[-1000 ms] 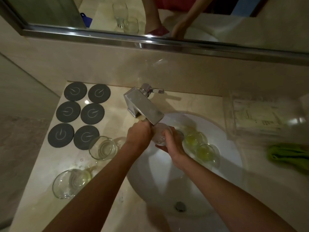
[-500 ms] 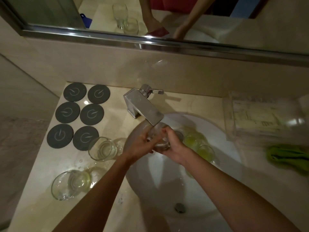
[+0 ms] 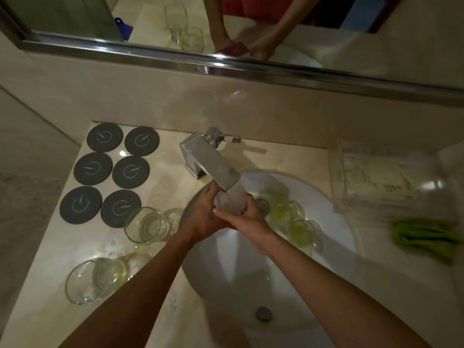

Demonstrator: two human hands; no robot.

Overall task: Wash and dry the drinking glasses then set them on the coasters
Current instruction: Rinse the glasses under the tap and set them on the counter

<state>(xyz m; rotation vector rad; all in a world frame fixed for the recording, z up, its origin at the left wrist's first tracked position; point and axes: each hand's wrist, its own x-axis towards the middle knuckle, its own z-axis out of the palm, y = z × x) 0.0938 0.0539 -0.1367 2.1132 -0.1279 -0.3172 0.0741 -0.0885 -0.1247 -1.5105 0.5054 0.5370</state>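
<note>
Under the chrome tap (image 3: 211, 163), water runs onto a clear glass (image 3: 232, 200) that both hands hold over the white basin (image 3: 334, 222). My left hand (image 3: 204, 217) cups it from the left and below, my right hand (image 3: 247, 216) from the right. Two glasses with yellowish liquid (image 3: 285, 212) (image 3: 301, 232) sit inside the basin on its right side. Two more glasses stand on the wet counter to the left, one upright (image 3: 147, 224) and one nearer me (image 3: 94, 278). Several dark round coasters (image 3: 111, 172) lie bare at the counter's far left.
A green cloth (image 3: 424, 238) lies on the counter at the right. Behind it stands a clear plastic box (image 3: 376, 177). The drain (image 3: 263, 313) is at the basin's near end. A mirror with a metal ledge (image 3: 226, 64) runs along the back wall.
My left hand has slid from on top of the glass to beneath it, and the glass has turned under the running water. The other glasses have not moved.
</note>
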